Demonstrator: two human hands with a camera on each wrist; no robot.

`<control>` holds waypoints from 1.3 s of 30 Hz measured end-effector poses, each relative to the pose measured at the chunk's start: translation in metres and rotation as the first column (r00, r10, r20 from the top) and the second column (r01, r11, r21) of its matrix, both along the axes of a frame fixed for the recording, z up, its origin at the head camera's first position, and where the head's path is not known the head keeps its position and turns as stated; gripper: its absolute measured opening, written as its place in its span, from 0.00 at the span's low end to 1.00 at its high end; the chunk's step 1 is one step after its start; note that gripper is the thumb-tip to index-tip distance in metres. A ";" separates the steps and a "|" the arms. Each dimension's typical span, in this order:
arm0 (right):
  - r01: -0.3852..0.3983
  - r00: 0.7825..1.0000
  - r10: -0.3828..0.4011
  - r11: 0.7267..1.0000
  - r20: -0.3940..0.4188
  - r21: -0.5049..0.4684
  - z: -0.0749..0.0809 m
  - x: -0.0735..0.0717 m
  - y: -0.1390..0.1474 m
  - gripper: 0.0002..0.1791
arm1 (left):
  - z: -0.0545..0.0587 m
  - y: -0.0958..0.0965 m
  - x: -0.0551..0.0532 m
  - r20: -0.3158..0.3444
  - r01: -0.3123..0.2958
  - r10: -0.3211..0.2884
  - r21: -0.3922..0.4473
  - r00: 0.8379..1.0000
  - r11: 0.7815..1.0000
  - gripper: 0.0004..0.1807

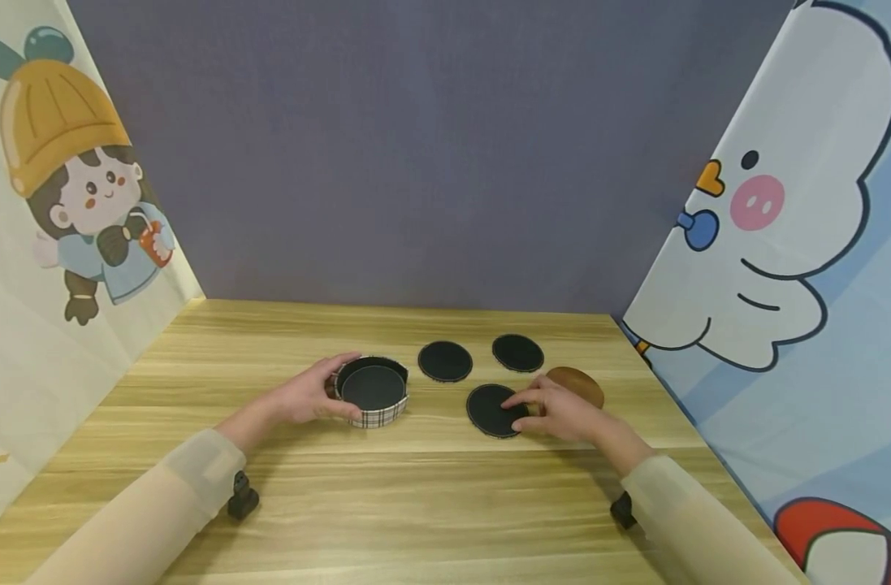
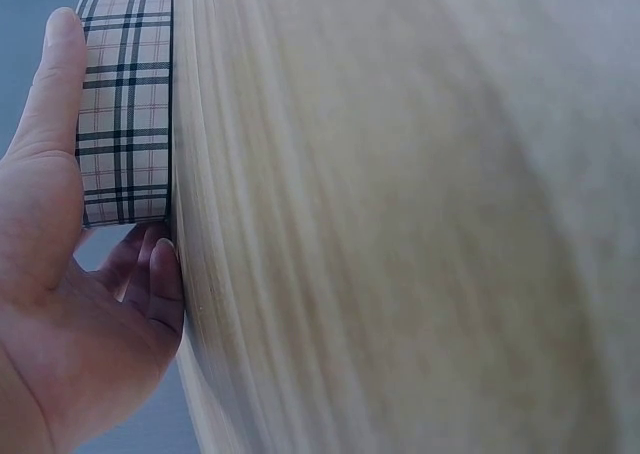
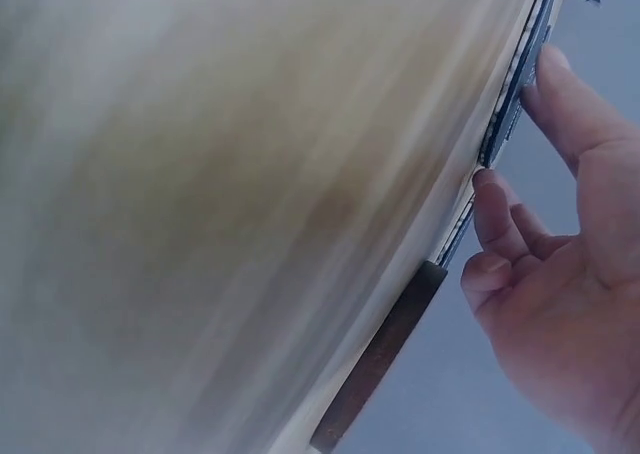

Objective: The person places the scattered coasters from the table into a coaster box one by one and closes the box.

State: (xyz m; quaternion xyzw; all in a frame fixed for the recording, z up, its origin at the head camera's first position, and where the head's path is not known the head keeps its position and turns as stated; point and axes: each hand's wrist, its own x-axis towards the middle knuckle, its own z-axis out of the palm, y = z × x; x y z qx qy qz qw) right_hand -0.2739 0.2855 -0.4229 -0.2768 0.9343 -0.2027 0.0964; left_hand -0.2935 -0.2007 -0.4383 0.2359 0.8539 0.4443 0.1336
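Observation:
My left hand (image 1: 317, 396) grips a round coaster holder (image 2: 125, 114) from its left side, thumb along the near wall and fingers round the back. The holder has plaid sides, and its black interior faces up. On the right, my right hand (image 1: 562, 409) touches the nearest black round coaster (image 1: 485, 409), with bent fingertips over its right part and the thumb at its near right edge. This coaster lies flat on the table. Two more black coasters lie behind it, a left one (image 1: 445, 361) and a right one (image 1: 518, 353).
A brown round disc (image 1: 578, 383) lies just beyond my right hand, partly hidden by it. The wood-grain table (image 1: 430, 504) ends at a grey back panel (image 1: 416, 162). Printed cartoon sheets flank it on the left and right.

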 end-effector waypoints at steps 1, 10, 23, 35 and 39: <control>-0.003 1.000 0.003 1.000 0.000 0.000 0.000 0.001 0.000 0.22 | 0.000 0.000 0.000 0.005 -0.004 0.004 0.000 1.000 1.000 0.64; -0.036 0.999 0.036 0.999 0.014 -0.014 0.001 0.005 -0.004 0.21 | -0.002 -0.001 0.000 -0.001 -0.017 0.017 -0.012 1.000 1.000 0.64; -0.097 0.994 0.098 0.995 0.047 -0.024 0.002 -0.001 -0.010 0.20 | -0.002 -0.002 0.000 0.006 -0.011 0.011 0.008 1.000 1.000 0.64; -0.083 0.996 0.083 0.996 0.033 0.011 0.000 -0.015 -0.029 0.38 | -0.001 -0.001 0.001 0.006 -0.024 0.024 -0.016 1.000 1.000 0.65; -0.085 0.994 0.084 0.996 0.066 0.010 -0.003 -0.016 -0.033 0.41 | -0.002 -0.001 0.001 0.012 -0.026 0.026 -0.015 1.000 1.000 0.64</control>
